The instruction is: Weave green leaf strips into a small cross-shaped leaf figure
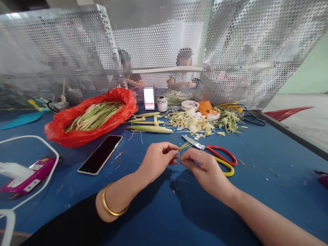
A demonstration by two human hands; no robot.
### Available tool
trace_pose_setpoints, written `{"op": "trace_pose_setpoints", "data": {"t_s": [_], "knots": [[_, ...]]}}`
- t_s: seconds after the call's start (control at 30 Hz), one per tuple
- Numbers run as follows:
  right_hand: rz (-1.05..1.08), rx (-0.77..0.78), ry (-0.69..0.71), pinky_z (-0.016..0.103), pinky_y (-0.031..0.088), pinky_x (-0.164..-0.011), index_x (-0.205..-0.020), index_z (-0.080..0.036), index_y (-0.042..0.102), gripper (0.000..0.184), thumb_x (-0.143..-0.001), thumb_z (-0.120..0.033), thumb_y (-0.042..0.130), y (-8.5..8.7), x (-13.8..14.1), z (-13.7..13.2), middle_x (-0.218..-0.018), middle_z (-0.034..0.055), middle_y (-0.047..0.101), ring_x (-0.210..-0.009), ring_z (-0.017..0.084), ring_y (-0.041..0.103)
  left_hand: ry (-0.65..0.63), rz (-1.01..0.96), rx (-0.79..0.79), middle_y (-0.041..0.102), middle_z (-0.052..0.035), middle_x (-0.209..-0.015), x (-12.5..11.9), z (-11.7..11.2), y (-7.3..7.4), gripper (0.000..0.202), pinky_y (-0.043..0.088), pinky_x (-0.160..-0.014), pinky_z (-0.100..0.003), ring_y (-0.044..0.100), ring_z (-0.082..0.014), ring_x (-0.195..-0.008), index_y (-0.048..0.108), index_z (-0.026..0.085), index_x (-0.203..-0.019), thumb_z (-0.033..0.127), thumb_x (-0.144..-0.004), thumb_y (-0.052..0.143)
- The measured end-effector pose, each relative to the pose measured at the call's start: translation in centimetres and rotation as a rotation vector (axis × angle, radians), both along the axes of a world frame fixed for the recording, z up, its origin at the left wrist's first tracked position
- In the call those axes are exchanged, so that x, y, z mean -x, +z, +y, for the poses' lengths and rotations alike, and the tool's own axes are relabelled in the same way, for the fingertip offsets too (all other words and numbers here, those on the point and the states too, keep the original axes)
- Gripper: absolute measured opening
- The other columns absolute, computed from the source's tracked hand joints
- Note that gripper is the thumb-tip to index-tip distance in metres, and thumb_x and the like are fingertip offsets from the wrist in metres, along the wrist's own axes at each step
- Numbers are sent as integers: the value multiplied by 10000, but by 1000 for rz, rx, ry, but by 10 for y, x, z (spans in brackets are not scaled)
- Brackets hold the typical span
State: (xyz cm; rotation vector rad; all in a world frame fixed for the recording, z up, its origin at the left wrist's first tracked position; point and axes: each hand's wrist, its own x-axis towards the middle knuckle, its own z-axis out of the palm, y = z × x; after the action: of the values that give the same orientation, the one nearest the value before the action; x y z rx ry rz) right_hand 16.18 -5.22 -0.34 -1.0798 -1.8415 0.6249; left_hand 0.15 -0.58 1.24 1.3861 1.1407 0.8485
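Observation:
A small bundle of thin pale-green plant strips [186,146] is pinched in the fingertips of my left hand [157,159], its loose ends fanning to the right. Close beside it, my right hand [206,169] has thumb and forefinger pressed together; a thin pale strand shows between the two hands, but what the right fingers grip is too small to make out. Partly behind my right hand lie scissors [203,147] with one red and one yellow handle, blades pointing left. Beyond my hands, a long husk-like green piece [151,129] rests on the blue table [151,212].
A red plastic bag [61,135] holds green strips at left, with a dark-screened phone [100,155] before it. Trimmed scraps [191,123], a tape roll [190,105] and a white container [162,104] line the back. A purple power strip [32,176] sits left. Two people show behind a perforated screen [159,41].

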Motion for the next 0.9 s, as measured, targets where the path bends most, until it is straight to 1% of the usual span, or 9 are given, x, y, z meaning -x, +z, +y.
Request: {"op": "trace_pose_setpoints", "data": {"t_s": [0.1, 0.2, 0.27, 0.4, 0.53, 0.63, 0.73, 0.83, 0.9], "knots": [[-5, -69, 3, 235, 430, -605, -764, -198, 587, 193, -912, -130, 486, -1, 2, -1, -738, 14, 578, -651, 131, 535, 9, -70, 59, 652, 18, -633, -3, 0, -4, 89, 499, -545, -205, 587, -82, -512, 681, 132, -838, 142, -764, 632], [-15, -168, -11, 251, 469, -699, -823, -201, 605, 172, -924, -132, 484, -5, 3, -1, -922, 63, 607, -794, 151, 595, -17, -150, 125, 649, 12, -631, -3, 1, -6, 96, 490, -559, -205, 576, -82, -534, 681, 129, -821, 188, -749, 660], [-14, -204, 15, 262, 479, -751, -844, -204, 591, 175, -931, -120, 463, -5, 3, -1, -1017, 80, 606, -864, 159, 608, -30, -169, 146, 655, 4, -644, -2, 1, -6, 126, 486, -572, -202, 572, -81, -552, 686, 124, -818, 218, -736, 685], [-13, -164, 77, 273, 485, -736, -840, -207, 535, 195, -952, -115, 404, -3, 3, 0, -921, 64, 595, -814, 155, 599, -21, -155, 125, 645, 11, -619, -3, 1, -6, 154, 474, -561, -198, 551, -78, -541, 694, 124, -818, 239, -717, 705], [-50, -142, 75, 288, 474, -701, -814, -205, 508, 214, -956, -120, 373, -3, 4, 0, -841, 56, 566, -777, 165, 569, -6, -77, 44, 652, 7, -612, -6, -2, -7, 105, 469, -561, -193, 551, -82, -551, 710, 127, -804, 179, -727, 662], [-57, -125, 98, 282, 461, -681, -806, -203, 503, 210, -953, -119, 378, -5, 3, 1, -831, 51, 569, -751, 158, 552, -23, -10, -5, 661, 3, -615, -7, -2, -8, 112, 464, -557, -188, 551, -81, -550, 724, 132, -789, 143, -731, 629], [-46, -108, 97, 274, 458, -690, -830, -200, 523, 195, -957, -129, 393, -5, -2, 3, -853, 51, 579, -766, 152, 560, -25, 14, 17, 666, -1, -623, -6, -1, -9, 97, 478, -561, -198, 571, -90, -547, 716, 132, -776, 174, -732, 641], [-153, -179, 44, 282, 443, -682, -853, -190, 569, 196, -951, -137, 408, 1, -9, 5, -897, 70, 594, -772, 157, 559, -50, 55, 42, 688, -10, -660, -4, 1, -10, 81, 509, -590, -226, 613, -109, -562, 695, 140, -763, 189, -726, 642], [-260, -257, 6, 298, 423, -684, -835, -182, 598, 220, -944, -135, 412, 6, -13, 6, -900, 78, 605, -764, 161, 554, -113, 110, 29, 696, -15, -663, -3, 1, -11, 69, 517, -599, -237, 621, -117, -563, 688, 145, -741, 172, -716, 629]]}}
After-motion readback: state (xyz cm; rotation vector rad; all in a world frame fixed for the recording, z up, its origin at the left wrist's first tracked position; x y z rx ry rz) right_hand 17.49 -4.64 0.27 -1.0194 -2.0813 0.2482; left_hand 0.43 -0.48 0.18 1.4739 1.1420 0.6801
